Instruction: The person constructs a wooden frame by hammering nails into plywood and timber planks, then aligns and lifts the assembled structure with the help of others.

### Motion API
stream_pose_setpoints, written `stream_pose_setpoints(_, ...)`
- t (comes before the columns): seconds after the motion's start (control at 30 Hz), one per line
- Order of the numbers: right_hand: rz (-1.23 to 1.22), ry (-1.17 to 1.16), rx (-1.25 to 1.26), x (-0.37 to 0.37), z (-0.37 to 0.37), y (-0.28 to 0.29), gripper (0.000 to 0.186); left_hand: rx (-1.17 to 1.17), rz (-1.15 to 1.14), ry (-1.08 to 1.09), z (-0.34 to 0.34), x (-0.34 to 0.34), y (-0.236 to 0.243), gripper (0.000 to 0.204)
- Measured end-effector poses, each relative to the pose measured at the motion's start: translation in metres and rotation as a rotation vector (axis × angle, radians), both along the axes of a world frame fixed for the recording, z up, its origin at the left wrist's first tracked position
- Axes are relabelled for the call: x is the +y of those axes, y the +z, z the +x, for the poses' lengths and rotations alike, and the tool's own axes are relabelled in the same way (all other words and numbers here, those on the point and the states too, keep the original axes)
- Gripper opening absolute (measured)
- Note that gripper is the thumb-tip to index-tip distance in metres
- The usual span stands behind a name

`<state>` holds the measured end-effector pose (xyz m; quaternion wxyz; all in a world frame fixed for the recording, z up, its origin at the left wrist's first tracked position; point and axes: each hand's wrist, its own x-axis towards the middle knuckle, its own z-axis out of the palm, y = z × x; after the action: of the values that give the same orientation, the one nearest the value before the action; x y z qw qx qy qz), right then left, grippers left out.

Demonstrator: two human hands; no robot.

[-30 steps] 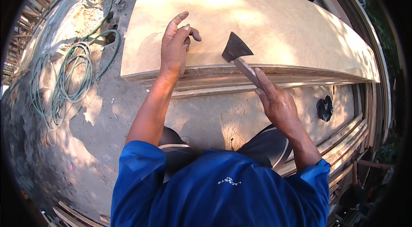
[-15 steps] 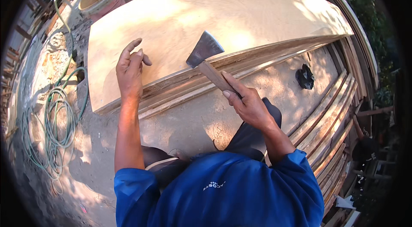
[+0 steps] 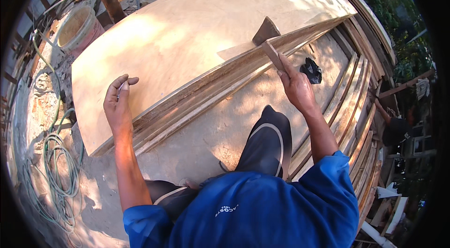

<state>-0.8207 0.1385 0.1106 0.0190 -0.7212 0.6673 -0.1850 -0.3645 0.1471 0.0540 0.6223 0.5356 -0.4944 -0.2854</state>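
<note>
Hatchet (image 3: 268,37) gripped by wooden handle in right hand (image 3: 296,89), fingers wrapped tight; head hung over near edge of plywood sheet (image 3: 187,37), handle running back toward person. Left hand (image 3: 118,105) rested on sheet's left end, fingers pinched on small thin item, likely nail. Hatchet lay well right of left hand. Bucket (image 3: 77,28), hose (image 3: 56,168) at left.

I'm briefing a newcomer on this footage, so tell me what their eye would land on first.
The big pale plywood sheet fills the upper middle, lying on a stack of boards. The right hand grips a wooden-handled hatchet at the sheet's right edge, while the left hand pinches a small nail on its lower left part. A green hose coils far left.
</note>
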Motion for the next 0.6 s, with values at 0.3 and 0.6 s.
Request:
stream_pose_setpoints(0.3,0.170,0.156,-0.624,0.009,0.033,-0.024,0.052,0.068,0.135,0.030,0.001,0.002,-0.003,0.032)
stream_pose_setpoints(0.6,0.583,0.320,-1.169,0.049,0.094,-0.052,0.059,-0.124,0.147,0.003,-0.007,0.001,0.005,0.041)
